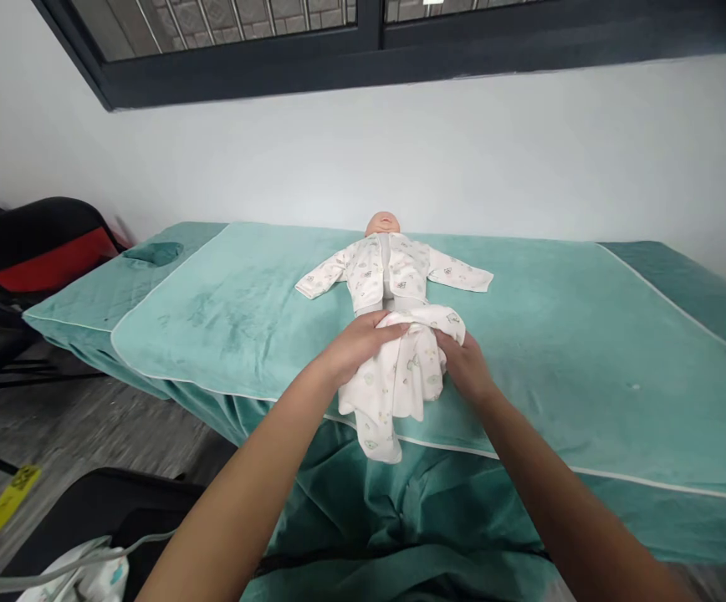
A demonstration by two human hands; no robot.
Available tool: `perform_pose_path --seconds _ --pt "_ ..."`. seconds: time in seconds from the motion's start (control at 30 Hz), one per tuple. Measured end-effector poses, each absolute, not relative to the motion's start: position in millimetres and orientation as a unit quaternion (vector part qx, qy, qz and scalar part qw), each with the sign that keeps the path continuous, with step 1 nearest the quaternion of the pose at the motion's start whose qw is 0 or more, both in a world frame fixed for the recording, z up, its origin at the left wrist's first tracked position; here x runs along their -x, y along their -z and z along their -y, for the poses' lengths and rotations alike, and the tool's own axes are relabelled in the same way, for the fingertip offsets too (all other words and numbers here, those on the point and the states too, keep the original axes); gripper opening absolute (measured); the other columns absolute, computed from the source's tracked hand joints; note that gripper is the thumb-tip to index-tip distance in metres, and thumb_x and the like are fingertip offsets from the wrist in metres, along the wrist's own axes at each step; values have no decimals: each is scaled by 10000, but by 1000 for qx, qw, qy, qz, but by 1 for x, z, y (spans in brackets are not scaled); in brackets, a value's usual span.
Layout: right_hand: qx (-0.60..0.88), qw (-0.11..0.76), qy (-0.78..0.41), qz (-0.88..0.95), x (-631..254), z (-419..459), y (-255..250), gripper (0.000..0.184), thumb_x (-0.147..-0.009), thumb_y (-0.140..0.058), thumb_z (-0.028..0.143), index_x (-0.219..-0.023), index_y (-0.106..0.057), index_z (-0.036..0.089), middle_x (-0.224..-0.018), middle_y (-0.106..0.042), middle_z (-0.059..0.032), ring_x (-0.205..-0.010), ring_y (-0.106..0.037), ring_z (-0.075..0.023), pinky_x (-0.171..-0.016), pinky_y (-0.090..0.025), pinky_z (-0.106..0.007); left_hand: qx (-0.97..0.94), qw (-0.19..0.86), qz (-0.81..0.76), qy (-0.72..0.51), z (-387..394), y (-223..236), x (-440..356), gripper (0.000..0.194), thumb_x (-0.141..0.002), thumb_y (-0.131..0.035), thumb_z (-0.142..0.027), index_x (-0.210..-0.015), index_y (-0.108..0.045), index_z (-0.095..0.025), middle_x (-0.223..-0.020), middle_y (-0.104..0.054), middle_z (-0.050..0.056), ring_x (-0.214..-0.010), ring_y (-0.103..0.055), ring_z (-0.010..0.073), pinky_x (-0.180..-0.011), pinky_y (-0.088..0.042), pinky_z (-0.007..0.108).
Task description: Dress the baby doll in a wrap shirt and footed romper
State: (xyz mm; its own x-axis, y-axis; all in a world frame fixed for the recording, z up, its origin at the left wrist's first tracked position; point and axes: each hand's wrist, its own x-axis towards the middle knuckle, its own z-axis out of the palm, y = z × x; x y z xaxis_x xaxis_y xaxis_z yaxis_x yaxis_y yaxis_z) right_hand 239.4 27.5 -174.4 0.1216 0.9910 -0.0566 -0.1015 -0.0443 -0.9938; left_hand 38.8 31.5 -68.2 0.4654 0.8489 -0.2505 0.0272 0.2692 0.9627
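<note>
A baby doll (383, 223) lies on its back on the green-covered bed, its head toward the wall. It wears a white printed baby jacket (366, 266) with both sleeves spread out to the sides. At the doll's lower end I hold white printed baby pants (394, 372), bunched at the top, with one leg hanging over the bed's near edge. My left hand (363, 343) grips the bunched cloth from the left, thumb on top. My right hand (463, 359) grips it from the right, its fingertips hidden in the folds. The doll's legs are covered by the cloth.
The bed's green cover (589, 359) has white piping and hangs down in front. Black and red chairs (43, 242) stand at the left. Near me at lower left, a black chair (118, 502) holds a white printed cloth (96, 573). A wall and window frame (275, 71) rise behind.
</note>
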Motion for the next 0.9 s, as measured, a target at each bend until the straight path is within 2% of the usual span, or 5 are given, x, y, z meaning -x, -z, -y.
perform_pose_path --seconds 0.23,0.37,0.5,0.73,0.9 --pt "574 566 -348 479 -244 -77 179 426 -827 -565 443 -1138 -686 177 -1197 -710 -82 -1080 -628 -268 -968 -470 -395 -490 709 -424 -280 -67 72 -53 336 -771 -779 -320 -1040 -707 -133 -1017 -733 111 -914 -683 235 -853 -513 372" --pt "599 551 -293 501 -243 -97 180 353 -820 -524 408 -1064 -659 191 -1158 -697 -90 -1032 -612 -271 -931 -468 -395 -553 579 -496 -336 -80 75 -59 220 -794 -716 -295 -934 -694 -127 -940 -710 85 -852 -647 211 -776 -482 328" --pt "592 557 -330 480 -245 -106 181 333 -800 -512 428 -1004 -644 200 -1089 -702 -83 -975 -610 -262 -862 -482 -370 -580 554 -499 -327 -86 76 -58 245 -824 -661 -338 -961 -680 -135 -984 -707 98 -883 -641 224 -753 -470 315" --pt "583 548 -398 449 -252 -100 182 317 -753 -596 542 -775 -563 227 -757 -659 -19 -734 -573 -206 -666 -471 -316 -727 529 -421 -121 -74 64 -49 484 -665 -802 -400 -1094 -692 -203 -1138 -693 65 -987 -631 283 -763 -462 324" --pt "516 614 -448 396 -246 -95 180 272 -714 -690 410 -900 -681 211 -936 -744 -34 -899 -649 -231 -784 -524 -323 -711 512 -435 -207 -80 65 -50 354 -753 -718 -364 -1051 -682 -176 -1114 -688 68 -993 -622 261 -837 -458 340"
